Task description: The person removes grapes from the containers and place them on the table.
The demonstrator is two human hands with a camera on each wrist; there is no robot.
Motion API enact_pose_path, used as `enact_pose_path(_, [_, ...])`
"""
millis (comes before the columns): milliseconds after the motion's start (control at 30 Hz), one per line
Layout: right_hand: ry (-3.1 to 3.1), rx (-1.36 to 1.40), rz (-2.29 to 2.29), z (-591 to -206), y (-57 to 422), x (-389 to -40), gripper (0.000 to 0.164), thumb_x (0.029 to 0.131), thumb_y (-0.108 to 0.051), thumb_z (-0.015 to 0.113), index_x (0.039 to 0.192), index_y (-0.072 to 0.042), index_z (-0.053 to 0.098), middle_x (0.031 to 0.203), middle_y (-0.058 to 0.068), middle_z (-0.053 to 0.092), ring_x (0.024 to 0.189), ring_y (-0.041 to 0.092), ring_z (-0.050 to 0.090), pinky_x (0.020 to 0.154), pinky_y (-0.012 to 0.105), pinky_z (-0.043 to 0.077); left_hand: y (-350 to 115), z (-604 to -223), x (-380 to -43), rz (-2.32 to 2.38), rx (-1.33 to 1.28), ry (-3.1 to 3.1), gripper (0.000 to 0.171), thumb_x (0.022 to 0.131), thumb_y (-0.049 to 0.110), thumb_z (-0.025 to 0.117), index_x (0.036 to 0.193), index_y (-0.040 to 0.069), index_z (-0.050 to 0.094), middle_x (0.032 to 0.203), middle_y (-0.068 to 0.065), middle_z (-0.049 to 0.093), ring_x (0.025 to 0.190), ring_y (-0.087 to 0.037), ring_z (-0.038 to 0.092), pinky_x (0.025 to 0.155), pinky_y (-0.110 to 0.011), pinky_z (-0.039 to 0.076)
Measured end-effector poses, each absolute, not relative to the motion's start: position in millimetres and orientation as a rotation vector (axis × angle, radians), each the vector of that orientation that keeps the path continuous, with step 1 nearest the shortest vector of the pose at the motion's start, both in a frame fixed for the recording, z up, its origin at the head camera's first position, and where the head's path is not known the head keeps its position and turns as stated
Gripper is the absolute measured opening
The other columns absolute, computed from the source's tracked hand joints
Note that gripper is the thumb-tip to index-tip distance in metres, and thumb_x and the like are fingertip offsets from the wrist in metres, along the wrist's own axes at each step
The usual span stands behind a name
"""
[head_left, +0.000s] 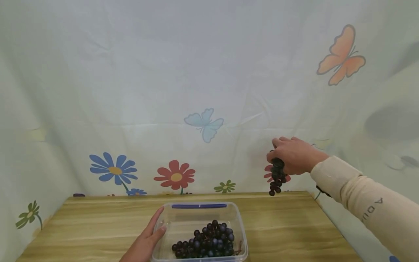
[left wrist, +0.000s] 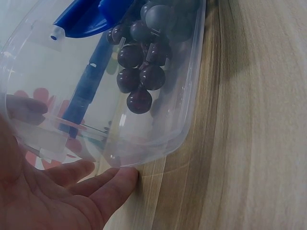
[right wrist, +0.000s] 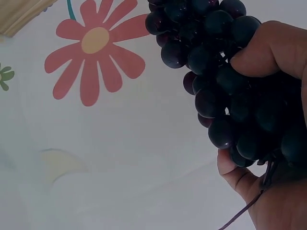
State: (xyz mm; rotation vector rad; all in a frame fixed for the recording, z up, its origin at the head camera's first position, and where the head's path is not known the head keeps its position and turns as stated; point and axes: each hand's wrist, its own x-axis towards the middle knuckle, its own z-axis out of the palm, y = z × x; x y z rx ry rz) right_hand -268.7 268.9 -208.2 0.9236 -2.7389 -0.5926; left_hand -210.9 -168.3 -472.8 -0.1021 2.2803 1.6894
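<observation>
In the head view a clear plastic container (head_left: pixel 183 214) with blue clips sits on the wooden table, a bunch of dark grapes (head_left: pixel 209 242) inside it. My left hand (head_left: pixel 147 240) holds the container's left side, thumb at the wall. The left wrist view shows that hand's fingers (left wrist: pixel 112 189) touching the lower outside edge. Raised at the right, my right hand (head_left: pixel 294 154) grips a second bunch of dark grapes (head_left: pixel 277 174), which hangs down. In the right wrist view, the thumb (right wrist: pixel 261 57) presses on these grapes and a thin stem (right wrist: pixel 244 208) sticks out below.
The wooden table (head_left: pixel 278 225) ends at a pale cloth backdrop (head_left: pixel 147 91) printed with flowers and butterflies. Cloth also hangs at both sides. The hanging bunch is near the table's back right edge.
</observation>
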Motion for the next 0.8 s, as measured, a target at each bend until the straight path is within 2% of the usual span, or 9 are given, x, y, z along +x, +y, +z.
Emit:
enact_pose_path(367, [-2.761, 0.929, -0.534, -219, 286, -270, 0.025, 0.077, -0.020, 0.092, 0.088, -0.032, 0.073, 0.084, -0.004, 0.051, 0.077, 0.013, 0.046, 0.060, 0.031, 0.038, -167, -472, -210, 1.695, -0.075, 2.287, 0.067, 0.110, 0.041, 0.048, 0.168, 0.033, 0.014, 0.170, -0.028, 0.020, 0.153, -0.058, 0.023, 0.116, -0.080, 0.025])
enact_pose_path(500, [-2.759, 0.921, -0.520, -223, 292, -269, 0.026, 0.077, -0.017, 0.091, 0.087, -0.032, 0.072, 0.084, -0.004, 0.051, 0.076, 0.012, 0.045, 0.060, 0.031, 0.038, -167, -470, -210, 1.694, -0.061, 2.297, 0.067, 0.110, 0.039, 0.048, 0.168, 0.032, 0.014, 0.171, -0.028, 0.017, 0.155, -0.058, 0.017, 0.118, -0.079, 0.022])
enact_pose_path(800, [-2.793, 0.844, -0.505, -233, 297, -272, 0.012, 0.087, -0.027, 0.085, 0.090, -0.033, 0.075, 0.084, -0.004, 0.055, 0.077, 0.014, 0.048, 0.061, 0.034, 0.043, -167, -469, -209, 1.708, -0.050, 2.304, 0.067, 0.110, 0.038, 0.049, 0.168, 0.033, 0.015, 0.172, -0.027, 0.014, 0.156, -0.058, 0.014, 0.118, -0.079, 0.020])
